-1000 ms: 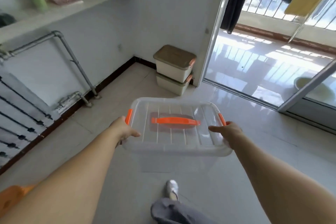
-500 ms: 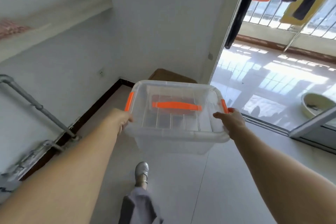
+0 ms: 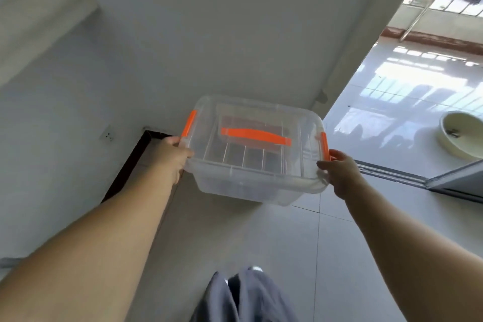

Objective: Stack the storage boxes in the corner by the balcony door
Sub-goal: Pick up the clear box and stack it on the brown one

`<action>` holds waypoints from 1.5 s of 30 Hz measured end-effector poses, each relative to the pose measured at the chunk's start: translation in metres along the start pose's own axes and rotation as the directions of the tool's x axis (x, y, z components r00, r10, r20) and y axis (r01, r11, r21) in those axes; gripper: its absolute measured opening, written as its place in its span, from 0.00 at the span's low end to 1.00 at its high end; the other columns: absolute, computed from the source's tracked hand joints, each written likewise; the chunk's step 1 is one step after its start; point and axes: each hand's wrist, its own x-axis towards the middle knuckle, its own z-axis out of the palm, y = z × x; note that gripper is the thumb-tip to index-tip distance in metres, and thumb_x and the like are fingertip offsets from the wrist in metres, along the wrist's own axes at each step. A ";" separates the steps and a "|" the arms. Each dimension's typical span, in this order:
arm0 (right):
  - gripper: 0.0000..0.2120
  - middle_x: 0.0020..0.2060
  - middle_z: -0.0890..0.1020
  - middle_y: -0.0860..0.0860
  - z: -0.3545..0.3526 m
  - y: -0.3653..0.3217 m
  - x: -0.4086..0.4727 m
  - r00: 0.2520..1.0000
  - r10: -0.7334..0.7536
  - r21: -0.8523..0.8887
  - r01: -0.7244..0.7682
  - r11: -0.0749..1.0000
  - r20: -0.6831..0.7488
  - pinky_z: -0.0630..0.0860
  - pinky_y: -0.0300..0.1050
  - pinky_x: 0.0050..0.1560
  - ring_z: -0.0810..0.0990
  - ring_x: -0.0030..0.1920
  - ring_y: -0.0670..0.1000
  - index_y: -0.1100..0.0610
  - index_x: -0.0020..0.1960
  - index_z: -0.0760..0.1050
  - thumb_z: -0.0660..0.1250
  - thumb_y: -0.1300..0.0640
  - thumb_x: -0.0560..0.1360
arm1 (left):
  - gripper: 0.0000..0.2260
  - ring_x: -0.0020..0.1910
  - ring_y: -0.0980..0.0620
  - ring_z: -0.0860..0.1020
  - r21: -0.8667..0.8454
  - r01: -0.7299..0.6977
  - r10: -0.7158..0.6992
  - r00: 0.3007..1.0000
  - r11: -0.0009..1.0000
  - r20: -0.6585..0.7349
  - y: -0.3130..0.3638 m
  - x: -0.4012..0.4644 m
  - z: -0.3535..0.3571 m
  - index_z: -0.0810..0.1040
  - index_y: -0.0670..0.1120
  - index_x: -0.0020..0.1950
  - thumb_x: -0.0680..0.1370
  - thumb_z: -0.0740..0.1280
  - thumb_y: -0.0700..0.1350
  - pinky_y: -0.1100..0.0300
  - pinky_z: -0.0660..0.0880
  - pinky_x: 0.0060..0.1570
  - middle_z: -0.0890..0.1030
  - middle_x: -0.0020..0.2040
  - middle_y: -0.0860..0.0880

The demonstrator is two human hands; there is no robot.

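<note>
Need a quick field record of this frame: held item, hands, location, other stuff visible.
held item: clear storage box, orange handle on lid, orange side latches
left hand: grips box's left end
right hand: grips box's right end
box state: off the floor, lid on
location: wall corner beside open balcony door
other: pale basin on balcony floor; wall socket

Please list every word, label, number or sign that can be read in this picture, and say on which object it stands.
None can be read.
Clear storage box: no label or print shows on its lid or orange handle.
Wall socket: no marking visible.
Basin on the balcony: no text visible.
</note>
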 end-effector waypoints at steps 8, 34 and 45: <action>0.22 0.56 0.78 0.55 0.062 -0.019 0.103 0.997 -0.008 0.060 0.013 0.998 -0.077 0.72 0.60 0.65 0.76 0.60 0.60 0.59 0.66 0.70 0.64 0.69 0.73 | 0.20 0.53 0.43 0.73 -0.071 0.190 -0.186 0.981 0.979 0.052 0.019 0.120 0.048 0.71 0.45 0.69 0.79 0.58 0.31 0.56 0.76 0.45 0.74 0.65 0.41; 0.26 0.65 0.74 0.57 0.103 0.005 0.163 0.977 0.143 0.026 -0.141 0.990 -0.159 0.69 0.59 0.68 0.73 0.65 0.60 0.55 0.72 0.64 0.64 0.67 0.76 | 0.28 0.49 0.47 0.74 0.128 0.141 -0.146 0.989 0.982 0.029 -0.028 0.202 0.102 0.61 0.53 0.75 0.78 0.57 0.31 0.56 0.74 0.45 0.72 0.56 0.48; 0.37 0.74 0.65 0.57 0.088 -0.002 0.108 0.974 0.129 0.007 -0.130 0.991 -0.184 0.67 0.58 0.68 0.67 0.72 0.61 0.53 0.77 0.55 0.70 0.51 0.74 | 0.45 0.77 0.40 0.54 0.487 -0.033 -0.054 0.985 0.873 0.163 -0.010 0.150 0.098 0.48 0.57 0.78 0.70 0.73 0.48 0.45 0.60 0.73 0.50 0.79 0.44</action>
